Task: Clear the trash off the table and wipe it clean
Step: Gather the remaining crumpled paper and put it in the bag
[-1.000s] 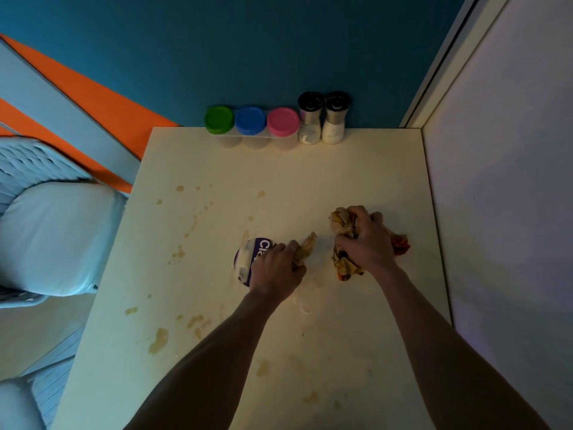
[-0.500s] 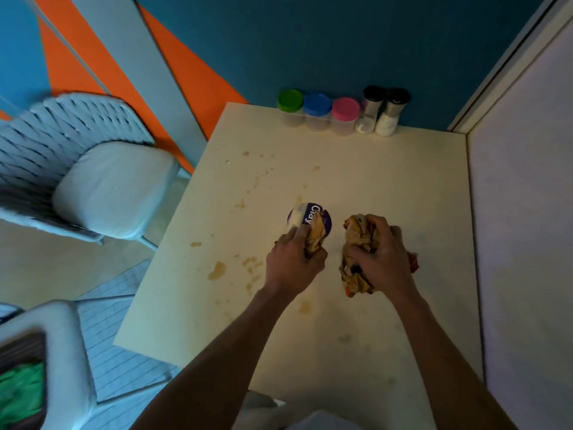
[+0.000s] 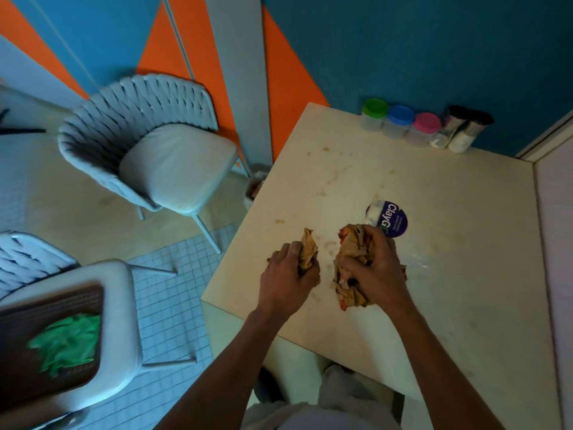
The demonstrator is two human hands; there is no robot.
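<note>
Now left hand (image 3: pixel 286 273) grips wrapper (image 3: pixel 308 252) near table (image 3: pixel 465 274) edge — right hand (image 3: pixel 376 271) likewise.

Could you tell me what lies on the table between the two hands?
Head view: only stained tabletop. The left hand grips a small wad, the right hand a bigger wad; nothing lies between.

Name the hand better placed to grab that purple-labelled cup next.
Right, probably. The right hand sits just beside the purple-labelled cup, though it grips a large wad; the left hand, holding a smaller wad, lies farther away.
</note>
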